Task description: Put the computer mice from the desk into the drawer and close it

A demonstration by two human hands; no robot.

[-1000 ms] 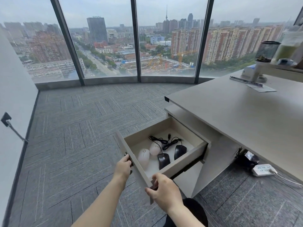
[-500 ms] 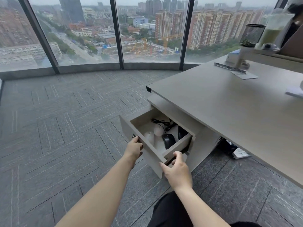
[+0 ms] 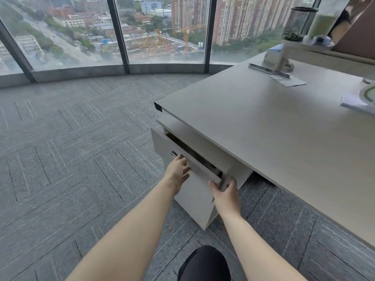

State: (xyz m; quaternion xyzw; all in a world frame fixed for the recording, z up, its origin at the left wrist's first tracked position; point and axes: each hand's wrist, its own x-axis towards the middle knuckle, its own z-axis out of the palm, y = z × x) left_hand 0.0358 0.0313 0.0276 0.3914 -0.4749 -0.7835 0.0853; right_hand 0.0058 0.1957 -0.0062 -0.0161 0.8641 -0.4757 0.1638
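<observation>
The drawer (image 3: 194, 161) stands nearly closed beneath the desk (image 3: 263, 126), with only a narrow dark gap open along its top edge. The computer mice cannot be seen through that gap. Left hand (image 3: 177, 169): fingers spread loosely and laid flat against the drawer front, just below a small metal lock (image 3: 173, 154), gripping nothing. Right hand (image 3: 225, 191): fingers wrapped around the near corner of the drawer front. Both forearms extend from the lower edge of the view. On the far desk surface lie a paper slip (image 3: 288, 80) and a metal strip (image 3: 267, 70). Grey carpet tiles (image 3: 71, 149) cover the floor.
</observation>
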